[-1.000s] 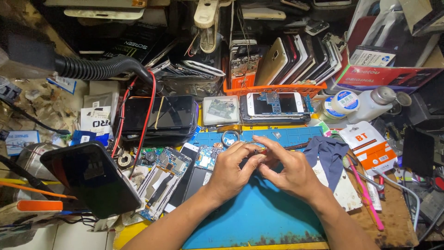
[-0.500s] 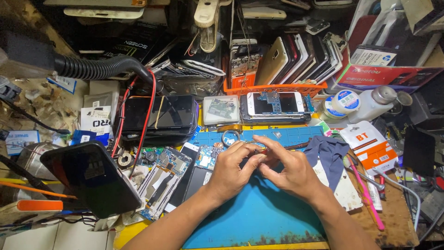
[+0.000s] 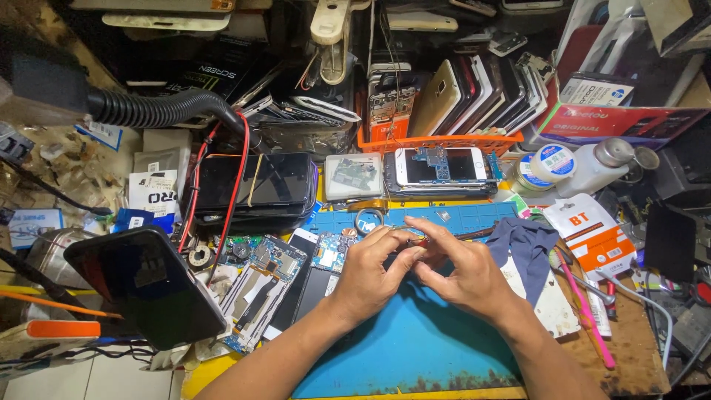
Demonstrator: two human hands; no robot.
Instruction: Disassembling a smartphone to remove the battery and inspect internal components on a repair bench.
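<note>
My left hand [image 3: 374, 274] and my right hand [image 3: 459, 270] meet over the blue work mat [image 3: 415, 348], fingertips pinched together around a small part that the fingers mostly hide. A thin tool with an orange tip [image 3: 452, 237] runs from the fingers toward the right. Just left of my left hand lie an opened phone body [image 3: 311, 285] and small circuit boards [image 3: 329, 252]. A dark blue cloth [image 3: 526, 248] lies right of my right hand.
A white phone with a circuit board on it [image 3: 441, 167] rests behind the mat, next to a clear box [image 3: 353, 176]. An orange basket of phones [image 3: 459, 96] stands at the back. A dark phone [image 3: 144, 285] is propped at left. Bottles [image 3: 592, 163] and a pink tool [image 3: 581, 307] sit right.
Both hands stay in place over the mat; only the fingers shift slightly around the small part.
</note>
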